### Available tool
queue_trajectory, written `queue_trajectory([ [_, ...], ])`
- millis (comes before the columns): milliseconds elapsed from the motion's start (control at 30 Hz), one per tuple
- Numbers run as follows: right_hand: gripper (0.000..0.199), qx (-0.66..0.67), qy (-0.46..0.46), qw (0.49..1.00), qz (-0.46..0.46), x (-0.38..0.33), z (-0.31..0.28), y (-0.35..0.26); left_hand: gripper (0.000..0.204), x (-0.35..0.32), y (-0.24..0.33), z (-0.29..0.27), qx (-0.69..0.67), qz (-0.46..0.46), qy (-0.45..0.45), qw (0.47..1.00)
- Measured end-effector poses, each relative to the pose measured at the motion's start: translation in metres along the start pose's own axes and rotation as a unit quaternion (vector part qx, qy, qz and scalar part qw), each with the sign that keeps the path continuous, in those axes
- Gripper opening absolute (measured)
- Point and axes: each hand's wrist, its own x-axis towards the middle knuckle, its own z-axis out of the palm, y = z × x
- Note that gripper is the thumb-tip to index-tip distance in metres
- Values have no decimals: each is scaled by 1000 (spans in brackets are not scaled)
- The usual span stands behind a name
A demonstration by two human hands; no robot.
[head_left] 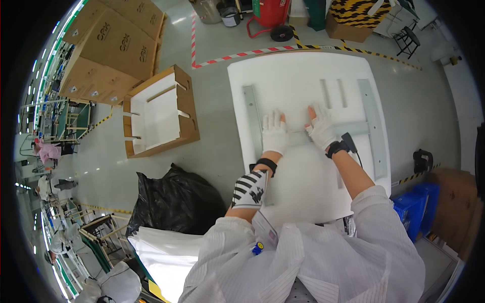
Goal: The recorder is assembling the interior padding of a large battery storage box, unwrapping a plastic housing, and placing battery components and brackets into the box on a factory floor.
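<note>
A large white foam sheet (303, 76) lies in front of me. Long grey-green strips rest on it or are set into it; I cannot tell which. The left strip (249, 101) and the right strip (371, 111) run away from me, with a crosswise strip (352, 129) between them. My left hand (275, 132), in a white glove with a bare thumb tip, lies flat near the left end of the crosswise strip. Beside it, my right hand (320, 130) rests with fingers spread over the same strip, some fingertips bare. Neither hand holds anything.
An open cardboard box (189, 108) with white lining stands on the floor at left, near stacked cartons (108, 48). A black plastic bag (174, 202) sits at my near left. Blue bins (410, 207) stand at right. A red wheeled tank (269, 17) is beyond the sheet.
</note>
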Motion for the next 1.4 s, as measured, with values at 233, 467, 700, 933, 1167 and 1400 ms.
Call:
queue_trajectory([
  [233,71,-19,-99,992,-74,21,-1,8,71,9,13,-7,42,-35,-34,998],
  [467,69,-25,-120,968,-221,28,3,14,71,14,18,-6,56,-52,-94,993],
  [700,65,62,-75,976,-196,28,-3,15,71,19,21,-9,105,-51,-87,989],
  [933,50,-51,-45,988,-139,-13,-30,67,70,-24,42,-10,138,-74,-53,986],
  [1167,40,212,-26,977,30,-112,-15,190,75,-76,148,-4,79,-83,-115,987],
  [1400,52,46,-151,987,-21,-118,-43,96,100,-33,162,-14,161,-242,-197,936],
])
